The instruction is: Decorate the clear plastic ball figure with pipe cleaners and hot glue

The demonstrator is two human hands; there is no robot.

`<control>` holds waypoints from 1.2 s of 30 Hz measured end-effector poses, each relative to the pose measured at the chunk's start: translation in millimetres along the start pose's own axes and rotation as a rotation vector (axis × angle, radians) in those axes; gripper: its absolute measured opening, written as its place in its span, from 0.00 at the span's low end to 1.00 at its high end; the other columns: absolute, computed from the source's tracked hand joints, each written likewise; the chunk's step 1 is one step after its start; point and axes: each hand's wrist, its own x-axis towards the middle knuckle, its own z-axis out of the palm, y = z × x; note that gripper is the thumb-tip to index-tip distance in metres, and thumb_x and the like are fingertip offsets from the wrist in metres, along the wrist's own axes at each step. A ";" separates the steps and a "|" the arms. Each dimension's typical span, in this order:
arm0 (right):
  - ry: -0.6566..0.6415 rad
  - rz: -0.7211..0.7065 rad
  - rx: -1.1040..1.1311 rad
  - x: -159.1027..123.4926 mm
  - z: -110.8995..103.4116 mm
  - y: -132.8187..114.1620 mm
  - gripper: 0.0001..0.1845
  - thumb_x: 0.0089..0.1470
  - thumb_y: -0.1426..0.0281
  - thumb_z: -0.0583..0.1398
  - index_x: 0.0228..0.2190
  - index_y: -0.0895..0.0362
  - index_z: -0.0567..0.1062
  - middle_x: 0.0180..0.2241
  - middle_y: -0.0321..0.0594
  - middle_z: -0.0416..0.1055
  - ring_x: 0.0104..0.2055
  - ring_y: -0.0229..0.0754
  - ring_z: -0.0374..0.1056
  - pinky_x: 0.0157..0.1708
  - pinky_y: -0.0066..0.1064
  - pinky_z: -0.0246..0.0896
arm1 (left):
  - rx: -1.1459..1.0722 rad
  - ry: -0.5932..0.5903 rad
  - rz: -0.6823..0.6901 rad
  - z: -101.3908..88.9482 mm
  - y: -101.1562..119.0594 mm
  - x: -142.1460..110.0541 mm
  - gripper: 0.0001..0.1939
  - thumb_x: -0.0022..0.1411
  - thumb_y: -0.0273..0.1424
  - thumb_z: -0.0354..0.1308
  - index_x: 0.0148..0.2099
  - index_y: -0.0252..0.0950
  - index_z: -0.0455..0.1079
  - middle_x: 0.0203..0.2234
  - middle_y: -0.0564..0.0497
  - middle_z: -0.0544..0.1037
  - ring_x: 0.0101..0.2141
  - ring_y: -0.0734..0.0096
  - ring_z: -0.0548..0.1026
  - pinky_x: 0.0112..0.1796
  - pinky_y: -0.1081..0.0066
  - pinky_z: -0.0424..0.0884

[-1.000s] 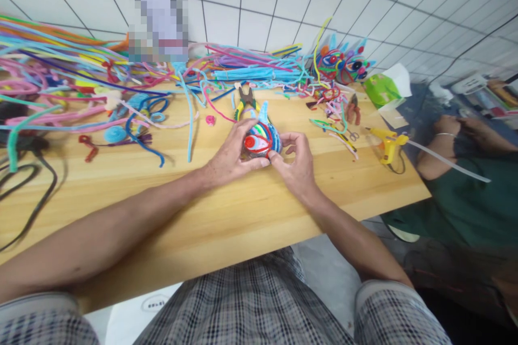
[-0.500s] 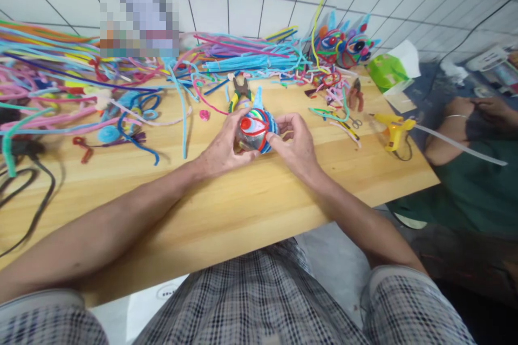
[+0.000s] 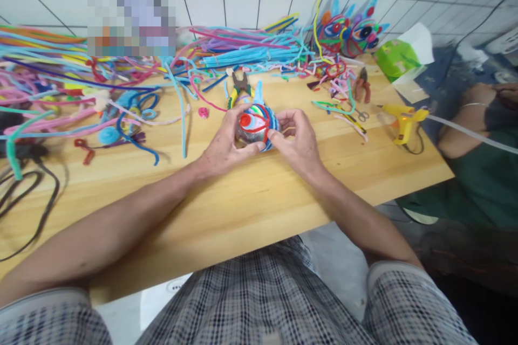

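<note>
A round craft piece (image 3: 254,123) wrapped in red, blue and green pipe cleaners, with a red coil on its front and a blue point on top, rests on the wooden table (image 3: 243,194). My left hand (image 3: 224,143) cups its left side with fingers curled around it. My right hand (image 3: 295,140) pinches its right lower edge with thumb and fingers. Both hands are closed on the piece.
Heaps of coloured pipe cleaners (image 3: 81,81) cover the table's back and left. Pliers (image 3: 239,86) lie just behind the piece, more pliers (image 3: 364,86) and small scissors (image 3: 360,116) to the right. A yellow glue gun (image 3: 402,118), a green tissue box (image 3: 394,59), finished pieces (image 3: 350,27). Another person's arm (image 3: 465,118) at right.
The craft piece has been turned slightly between my hands, its red coil shifting a little. The view has drifted; my hands stay at the same spot on the table.
</note>
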 end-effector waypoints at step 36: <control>-0.103 0.406 0.611 17.2 1.8 23.4 0.19 0.54 0.55 0.69 0.45 0.49 0.81 0.42 0.34 0.82 0.44 0.47 0.77 0.45 0.42 0.79 | -0.500 0.176 -0.119 5.9 -20.2 9.3 0.40 0.60 0.52 0.77 0.68 0.49 0.68 0.69 0.45 0.73 0.70 0.41 0.72 0.65 0.46 0.77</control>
